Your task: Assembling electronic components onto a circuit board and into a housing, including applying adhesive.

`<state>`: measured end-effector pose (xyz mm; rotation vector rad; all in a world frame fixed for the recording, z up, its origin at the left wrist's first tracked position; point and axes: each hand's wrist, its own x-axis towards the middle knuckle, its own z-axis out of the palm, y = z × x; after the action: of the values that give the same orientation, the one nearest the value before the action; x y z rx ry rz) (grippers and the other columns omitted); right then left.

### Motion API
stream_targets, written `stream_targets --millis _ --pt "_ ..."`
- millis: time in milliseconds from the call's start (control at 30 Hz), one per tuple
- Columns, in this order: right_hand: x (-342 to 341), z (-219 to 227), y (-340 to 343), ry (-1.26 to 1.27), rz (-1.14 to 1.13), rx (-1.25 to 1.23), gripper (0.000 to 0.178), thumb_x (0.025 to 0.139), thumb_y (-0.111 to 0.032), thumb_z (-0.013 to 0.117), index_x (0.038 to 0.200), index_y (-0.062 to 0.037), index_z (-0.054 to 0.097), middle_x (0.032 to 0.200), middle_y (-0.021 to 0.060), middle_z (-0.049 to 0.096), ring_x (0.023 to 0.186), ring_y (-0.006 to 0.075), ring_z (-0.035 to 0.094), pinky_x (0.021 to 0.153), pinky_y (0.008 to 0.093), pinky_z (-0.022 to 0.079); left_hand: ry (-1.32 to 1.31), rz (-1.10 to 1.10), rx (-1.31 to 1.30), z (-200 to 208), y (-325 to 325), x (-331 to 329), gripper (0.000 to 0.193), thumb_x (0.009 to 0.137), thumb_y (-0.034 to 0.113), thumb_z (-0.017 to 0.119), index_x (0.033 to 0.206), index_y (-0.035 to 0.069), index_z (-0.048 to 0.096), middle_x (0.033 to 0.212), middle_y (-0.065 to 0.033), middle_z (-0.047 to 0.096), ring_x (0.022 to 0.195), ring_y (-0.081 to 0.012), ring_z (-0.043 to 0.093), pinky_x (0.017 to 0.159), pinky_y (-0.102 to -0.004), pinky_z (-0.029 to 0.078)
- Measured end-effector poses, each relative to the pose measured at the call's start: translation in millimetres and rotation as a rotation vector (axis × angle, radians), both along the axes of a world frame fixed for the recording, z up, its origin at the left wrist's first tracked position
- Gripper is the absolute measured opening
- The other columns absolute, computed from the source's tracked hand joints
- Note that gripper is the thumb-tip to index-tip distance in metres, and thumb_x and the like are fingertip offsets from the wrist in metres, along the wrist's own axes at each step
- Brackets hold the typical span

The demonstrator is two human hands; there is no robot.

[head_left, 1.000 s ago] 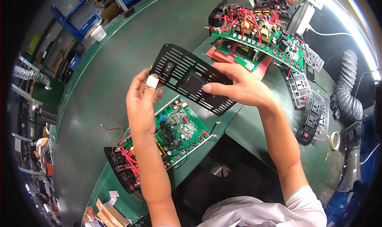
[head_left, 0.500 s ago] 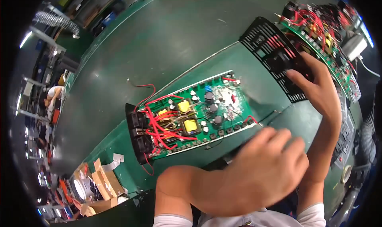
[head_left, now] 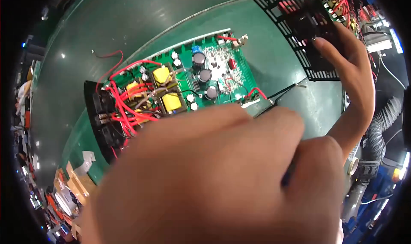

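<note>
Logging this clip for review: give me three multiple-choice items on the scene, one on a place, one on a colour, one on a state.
1. Where does the black vented panel sit in the view?
A. lower left
B. upper right
C. dead centre

2. What colour are the two blocky parts on the circuit board?
A. yellow
B. blue
C. white

3. What is the right hand doing?
A. lying flat on the green table
B. gripping a screwdriver
C. touching the black vented panel

Key: 1 B, the panel lies against the top right rim. 2 A, both blocks beside the red wires are yellow. 3 C, its fingers rest on the panel's edge, while the left hand fills the foreground, blurred.
</note>
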<state>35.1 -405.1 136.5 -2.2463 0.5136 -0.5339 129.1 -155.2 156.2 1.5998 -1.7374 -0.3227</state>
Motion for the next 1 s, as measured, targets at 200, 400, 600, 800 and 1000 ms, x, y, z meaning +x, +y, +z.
stream_targets --millis 200,400,600,800,1000 --pt "4 -3 7 0.152 -0.029 -0.014 0.039 0.089 -0.017 0.073 0.12 0.0053 0.062 0.103 0.0055 0.069 0.093 0.0096 0.062 0.082 0.0242 0.048 0.087 -0.003 -0.076 -14 -10 -3 0.024 0.064 0.012 0.07 0.085 0.002 0.068 0.089 -0.0099 0.066 0.073 -0.023 0.065 0.063 -0.0324 0.053" --pt "1 7 15 0.191 -0.073 0.047 0.05 0.086 -0.014 0.077 0.127 0.0075 0.057 0.106 0.0072 0.067 0.094 0.0113 0.062 0.083 0.0255 0.05 0.043 0.032 -0.145 -14 -3 12 0.023 0.063 0.011 0.073 0.084 0.003 0.069 0.086 -0.0096 0.067 0.068 -0.0221 0.065 0.059 -0.0312 0.053" --pt "1 2 10 0.179 -0.024 -0.021 0.053 0.087 -0.016 0.077 0.127 0.0106 0.056 0.104 0.0074 0.067 0.092 0.0111 0.062 0.081 0.026 0.05 -0.001 0.062 -0.138 -5 5 20 0.022 0.062 0.01 0.075 0.083 0.003 0.07 0.084 -0.0094 0.069 0.062 -0.0212 0.066 0.055 -0.03 0.053" --pt "-2 9 8 0.136 0.044 -0.1 0.04 0.086 -0.02 0.073 0.115 0.0056 0.061 0.082 0.0067 0.063 0.077 0.0096 0.054 0.073 0.0278 0.048 -0.122 0.074 0.036 40 15 39 0.025 0.065 0.007 0.072 0.089 0.001 0.072 0.089 -0.0135 0.071 0.069 -0.0261 0.069 0.059 -0.0315 0.053" --pt "-13 -9 -7 0.145 -0.079 -0.36 0.033 0.083 -0.023 0.072 0.101 0.0035 0.063 0.082 0.0206 0.067 0.077 0.0344 0.065 0.071 0.0417 0.05 -0.113 0.153 0.042 26 -22 26 0.039 0.067 -0.009 0.062 0.106 -0.003 0.067 0.106 -0.0184 0.068 0.091 -0.0314 0.069 0.076 -0.0365 0.054"
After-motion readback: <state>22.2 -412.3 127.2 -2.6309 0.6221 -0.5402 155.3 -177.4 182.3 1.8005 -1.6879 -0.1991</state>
